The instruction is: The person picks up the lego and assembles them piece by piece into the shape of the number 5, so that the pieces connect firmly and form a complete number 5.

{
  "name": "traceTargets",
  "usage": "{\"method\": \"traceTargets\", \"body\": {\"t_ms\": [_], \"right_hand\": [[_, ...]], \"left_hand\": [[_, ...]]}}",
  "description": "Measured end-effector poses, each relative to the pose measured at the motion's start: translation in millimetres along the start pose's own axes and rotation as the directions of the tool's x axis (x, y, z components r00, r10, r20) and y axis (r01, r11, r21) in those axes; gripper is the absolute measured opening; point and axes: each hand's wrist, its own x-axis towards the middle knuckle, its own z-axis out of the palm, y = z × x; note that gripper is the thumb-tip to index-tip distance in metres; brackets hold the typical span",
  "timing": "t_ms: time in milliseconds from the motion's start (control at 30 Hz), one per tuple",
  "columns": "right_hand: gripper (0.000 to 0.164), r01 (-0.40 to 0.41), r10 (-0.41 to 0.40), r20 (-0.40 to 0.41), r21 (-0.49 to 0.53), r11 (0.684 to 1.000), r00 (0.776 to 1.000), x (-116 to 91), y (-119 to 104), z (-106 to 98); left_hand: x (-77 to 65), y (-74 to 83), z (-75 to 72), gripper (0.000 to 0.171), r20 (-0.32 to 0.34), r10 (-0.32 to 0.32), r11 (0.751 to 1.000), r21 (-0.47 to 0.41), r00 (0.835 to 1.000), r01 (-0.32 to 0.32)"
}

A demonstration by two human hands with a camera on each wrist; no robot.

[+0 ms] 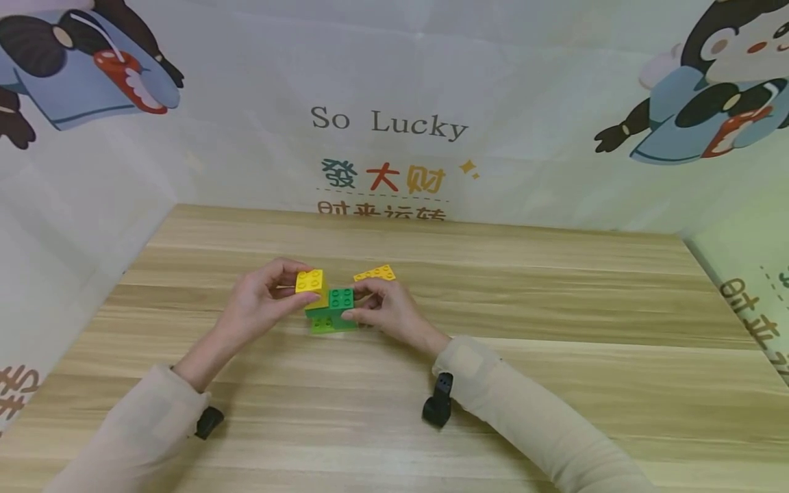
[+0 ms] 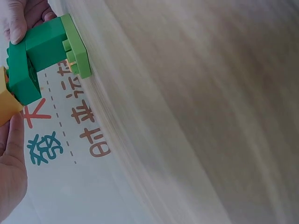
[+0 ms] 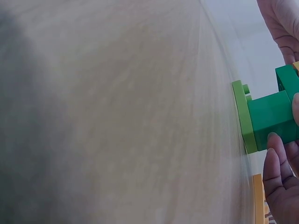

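In the head view, my left hand point(image 1: 259, 298) pinches a yellow building brick point(image 1: 310, 282) between thumb and fingers. That brick sits at the left end of an upper dark green brick point(image 1: 341, 298), whose studs show at the right. Under this is a second dark green brick point(image 2: 46, 44), standing on a light green plate point(image 2: 78, 49) that rests on the table. My right hand point(image 1: 397, 311) grips the green bricks from the right, thumb in front. Whether the yellow brick is fully pressed down is hard to tell, because fingers cover part of the joint.
A flat yellow plate point(image 1: 377, 272) with studs lies on the wooden table point(image 1: 555, 294) just behind my right hand, partly covered by it. A printed white cloth point(image 1: 394, 82) rises at the table's back edge and sides. Each wrist carries a small black camera point(image 1: 437, 404).
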Motion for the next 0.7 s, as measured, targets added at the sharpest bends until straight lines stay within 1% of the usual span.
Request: {"method": "traceTargets", "body": {"t_ms": [167, 367, 600, 700], "right_hand": [[0.036, 0.024, -0.024, 0.001, -0.007, 1.000, 1.000, -0.7, -0.3, -0.4], [0.036, 0.011, -0.011, -0.001, -0.008, 1.000, 1.000, -0.3, 1.4, -0.4], [0.035, -0.013, 0.013, 0.002, -0.007, 1.000, 1.000, 0.2, 1.1, -0.7], [0.035, -0.019, 0.019, 0.005, -0.006, 1.000, 1.000, 0.3, 0.7, -0.5]], "left_hand": [[0.1, 0.3, -1.4, 0.037, -0.014, -0.001, 1.000, 0.006, 1.000, 0.001], [1.2, 1.0, 0.3, 0.034, 0.008, 0.000, 1.000, 0.020, 1.000, -0.001], [0.9, 3.3, 2.0, 0.031, 0.018, 0.052, 0.998, 0.019, 0.998, -0.052], [-0.1, 2.9, 2.2, 0.031, 0.019, 0.065, 0.998, 0.016, 0.998, -0.065]]}}
